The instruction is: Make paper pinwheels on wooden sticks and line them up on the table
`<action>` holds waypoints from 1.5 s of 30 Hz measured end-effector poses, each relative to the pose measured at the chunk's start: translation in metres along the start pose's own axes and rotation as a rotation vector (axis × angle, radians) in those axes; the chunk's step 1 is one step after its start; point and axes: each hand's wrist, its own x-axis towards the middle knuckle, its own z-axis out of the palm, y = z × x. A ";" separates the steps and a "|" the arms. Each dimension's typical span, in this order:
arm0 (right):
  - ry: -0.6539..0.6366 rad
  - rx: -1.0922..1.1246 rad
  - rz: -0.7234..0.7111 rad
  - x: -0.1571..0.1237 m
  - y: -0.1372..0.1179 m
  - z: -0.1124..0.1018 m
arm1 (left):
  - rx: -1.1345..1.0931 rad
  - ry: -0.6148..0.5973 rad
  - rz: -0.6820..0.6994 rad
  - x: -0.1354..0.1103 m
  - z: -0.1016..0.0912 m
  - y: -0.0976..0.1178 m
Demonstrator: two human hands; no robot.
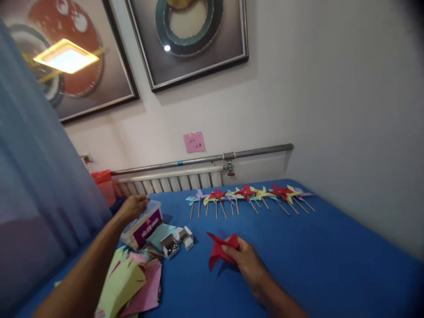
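Note:
My right hand (247, 260) is closed on a folded red paper piece (220, 250), pinching its flaps together on the blue tabletop (298, 260). My left hand (134, 206) reaches out over a clear plastic box (145, 223) with a purple label at the table's left side. Its fingers are bunched together above the box, and what they hold, if anything, is too small to make out.
A row of several finished paper pinwheels on wooden sticks (248, 196) lies along the table's far edge. Two small open white boxes (177, 243) sit beside a stack of cut coloured papers (132, 282). An orange basket (104, 185), a radiator and a pipe (198, 160) line the wall.

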 end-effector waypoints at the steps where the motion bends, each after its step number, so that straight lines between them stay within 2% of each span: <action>1: 0.017 0.012 -0.009 0.002 0.000 -0.001 | -0.058 -0.036 0.021 -0.010 0.011 0.008; 4: 0.071 0.068 -0.040 0.005 0.001 -0.002 | -0.528 -0.146 0.109 -0.047 0.068 0.030; 6: 0.101 0.102 -0.041 0.003 0.002 -0.004 | -0.678 -0.136 0.092 -0.074 0.112 0.040; 8: 0.106 0.105 -0.022 -0.001 0.002 -0.005 | -0.676 -0.109 0.005 -0.098 0.150 0.044; 10: 0.081 0.097 -0.014 -0.006 0.001 -0.007 | -0.563 -0.099 0.071 -0.118 0.177 0.046; 12: 0.064 0.109 -0.011 -0.011 -0.003 -0.007 | -0.432 -0.140 0.169 -0.133 0.190 0.047; 14: 0.049 0.134 0.013 -0.014 -0.009 -0.007 | -0.363 -0.231 0.207 -0.141 0.194 0.050; 17: 0.008 0.147 0.047 -0.015 -0.016 -0.005 | -0.386 -0.367 0.175 -0.146 0.195 0.057; 23: 0.028 0.145 0.041 -0.011 -0.018 -0.003 | -0.550 -0.483 0.096 -0.148 0.195 0.065; 30: 0.043 0.131 0.033 -0.013 -0.019 0.000 | -0.534 -0.509 0.038 -0.150 0.194 0.067; 45: 0.035 0.097 0.038 -0.012 -0.017 -0.003 | -0.461 -0.510 0.086 -0.149 0.193 0.061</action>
